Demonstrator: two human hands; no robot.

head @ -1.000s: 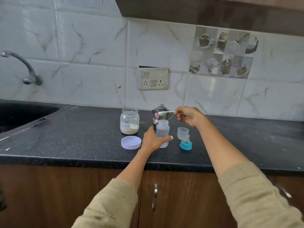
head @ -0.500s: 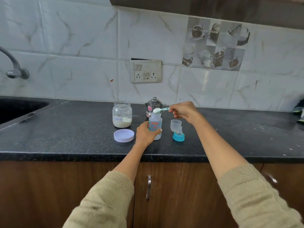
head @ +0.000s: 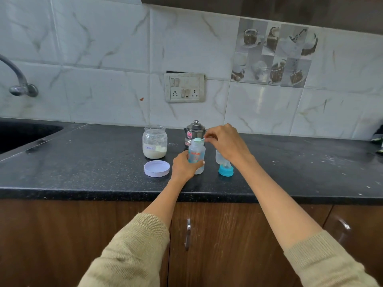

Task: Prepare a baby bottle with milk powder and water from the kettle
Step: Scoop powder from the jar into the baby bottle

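We see the dark stone counter [head: 83,162] running the width of the view, with the sink [head: 24,135] and tap [head: 18,83] off to the left and a switch plate [head: 184,88] on the tiled wall. The main change from half a second ago: the scoop [head: 198,140], which was held level just above the bottle's mouth, now sits tipped right over the opening of the baby bottle [head: 196,155]. Our left hand [head: 184,165] has kept its place, fingers and thumb curled round the lower half of the upright bottle, which stands on the counter near the front edge. Our right hand [head: 226,143] pinches the scoop's handle between thumb and fingertips (the handle itself is nearly hidden by them). That wrist crosses in front of the clear cap and blue teat ring [head: 225,168], covering the cap's upper part. Behind the bottle stands the small steel kettle [head: 194,130], partly blocked by it. The open powder jar [head: 154,141] stands to the left, its white lid [head: 156,168] lying just in front.
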